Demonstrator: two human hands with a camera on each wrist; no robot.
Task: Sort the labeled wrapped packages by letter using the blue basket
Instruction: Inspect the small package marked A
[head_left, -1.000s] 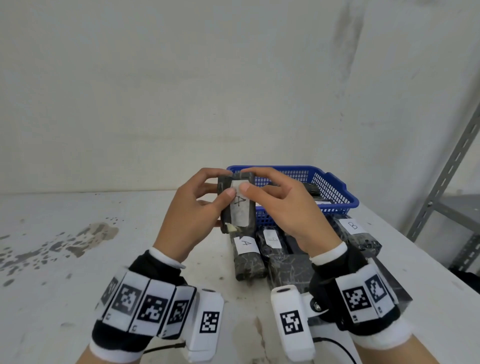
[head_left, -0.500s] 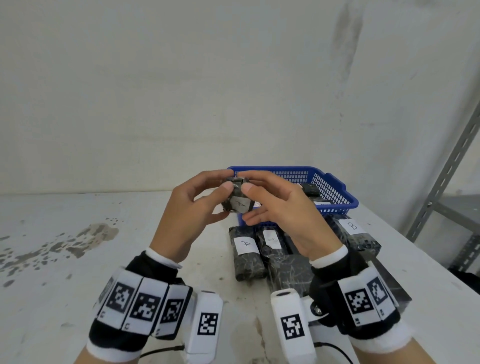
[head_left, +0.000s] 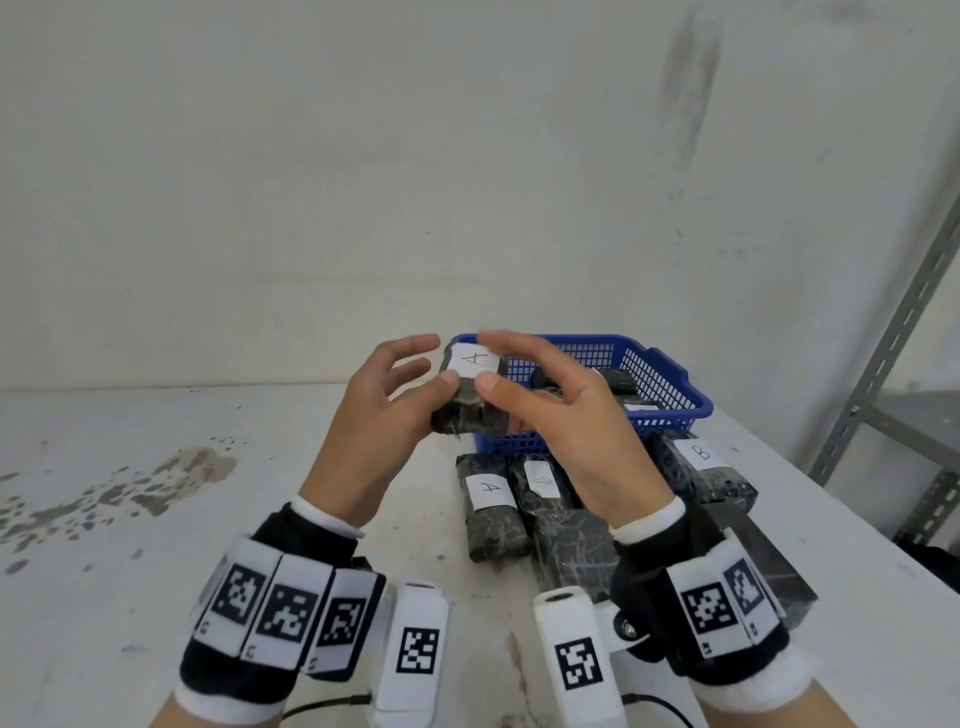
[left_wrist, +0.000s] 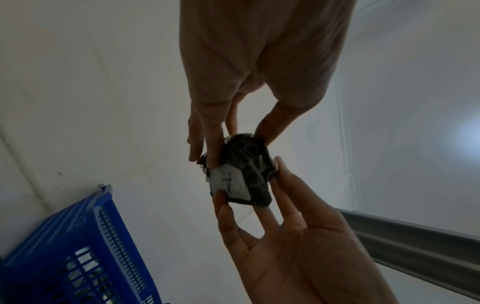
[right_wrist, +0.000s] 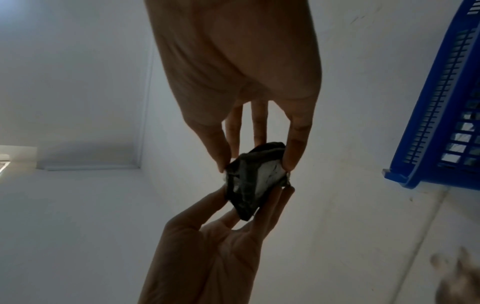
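Centre of the head view, just above the middle of the table, both hands meet on one thing: the left hand (head_left: 379, 415) and the right hand (head_left: 566, 415) share a small dark plastic-wrapped package with a white paper label marked A (head_left: 470, 392). The left hand pinches it, thumb on the near face and fingertips (left_wrist: 279, 164) on the far side; the right hand grips the other end, thumb and fingers curled onto its edges. Seen from the left wrist, the label faces the camera and the A reads clearly; from the right wrist, the dark block sits between two sets of fingers, clear of the table.

This looks like the read-the-letter step, with the label turned up toward the face. Next comes placement, I'd judge: one hand has to let go so the other can carry the package to the A group without crumpling the loose wrap.

Outward from the hands, right behind the held package toward the upper right of centre, sits the blue plastic mesh basket (head_left: 670, 384), with more dark wrapped shapes inside; their letters can't be read. Below the hands, lower centre, another dark wrapped package labelled A (head_left: 491, 509) lies on the worn white table (head_left: 156, 519), a dark wrapped package with an unclear label (head_left: 540, 483) touching its right side. Further right, beside the basket's near corner, lies a dark wrapped package labelled B (head_left: 701, 467).
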